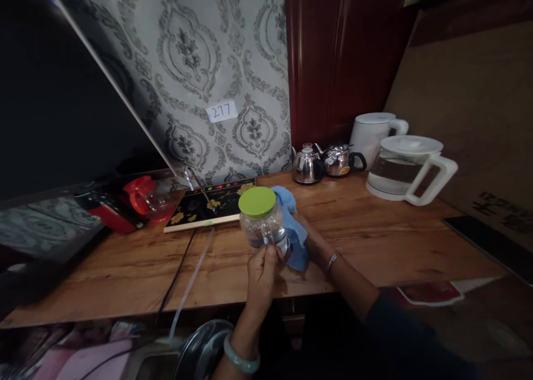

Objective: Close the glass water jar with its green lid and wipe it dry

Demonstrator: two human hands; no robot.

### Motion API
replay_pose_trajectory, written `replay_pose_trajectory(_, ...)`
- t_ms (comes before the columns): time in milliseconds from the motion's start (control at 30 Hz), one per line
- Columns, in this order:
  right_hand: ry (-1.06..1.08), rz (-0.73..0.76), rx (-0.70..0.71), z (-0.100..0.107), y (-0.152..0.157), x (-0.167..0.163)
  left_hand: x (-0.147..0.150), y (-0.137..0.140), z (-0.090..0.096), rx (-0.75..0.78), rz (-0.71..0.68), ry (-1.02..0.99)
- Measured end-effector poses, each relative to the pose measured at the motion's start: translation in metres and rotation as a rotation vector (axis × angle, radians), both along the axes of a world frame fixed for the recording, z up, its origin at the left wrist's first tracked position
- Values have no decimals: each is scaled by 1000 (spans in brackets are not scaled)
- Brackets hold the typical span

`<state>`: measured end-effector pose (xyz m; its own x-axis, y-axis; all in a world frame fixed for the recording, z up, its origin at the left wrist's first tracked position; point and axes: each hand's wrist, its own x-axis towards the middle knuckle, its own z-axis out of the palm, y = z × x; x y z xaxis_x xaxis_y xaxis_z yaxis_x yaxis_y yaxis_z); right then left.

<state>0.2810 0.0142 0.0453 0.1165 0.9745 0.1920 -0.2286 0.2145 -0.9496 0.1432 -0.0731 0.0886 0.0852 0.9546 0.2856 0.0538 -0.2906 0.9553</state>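
Note:
A clear glass jug (254, 230) with a green lid (257, 202) is in front of me, with some liquid visible low inside it. My left hand (261, 274) is closed around the jug's handle on the side facing me. On the jug's right side my right hand (308, 238) presses a light blue cloth (295, 233) against the glass. The cloth hides most of the right fingers, and it drapes down beside the jug. Whether the jug's base touches the table cannot be made out.
On the wooden table (350, 246) a black electric tea stove (200, 205) with a bent spout stands behind the jug. Left of it are a red-lidded glass pot (152, 199) and a red kettle (114, 210). Small steel kettles (307, 166), a white kettle (368, 135) and a large clear pitcher (391, 177) stand right.

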Motion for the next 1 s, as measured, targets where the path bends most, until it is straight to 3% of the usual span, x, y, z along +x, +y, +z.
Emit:
replay_pose_trajectory(133, -3, 68, -113, -17, -13, 10, 1, -1, 1, 11, -21, -27)
replay_pose_trajectory(233, -87, 29, -146, -27, -25, 12, 1, -1, 1, 8, -13, -6)
replay_pose_trajectory(433, -240, -204, 23, -36, -74, 2, -2, -4, -1, -49, 7, 3)
replay_pose_trajectory(500, -293, -218, 59, -35, -100, 1, -7, -9, -5, -25, 88, -24)
replay_pose_trajectory(567, -352, -197, 124, -29, -127, 4, -13, -18, -11, 99, 223, -43)
replay_pose_trajectory(633, -420, -165, 283, -17, -148, 5, -20, -32, -18, 277, 309, -50)
replay_pose_trajectory(700, -503, -70, 435, -1, -159, 3, -25, -50, -26, 380, 253, -39)
replay_pose_trajectory(800, -573, 98, 558, 26, -157, -9, -31, -72, -35, 295, 17, 47)
replay_pose_trajectory(833, -600, 166, 570, 33, -153, -13, -34, -76, -35, 217, 33, 52)
replay_pose_trajectory(933, -650, 286, 567, 45, -141, -17, -47, -70, -27, 14, 324, -58)
replay_pose_trajectory(1000, -601, 149, 533, 45, -131, -13, -58, -51, -12, -14, 476, -158)
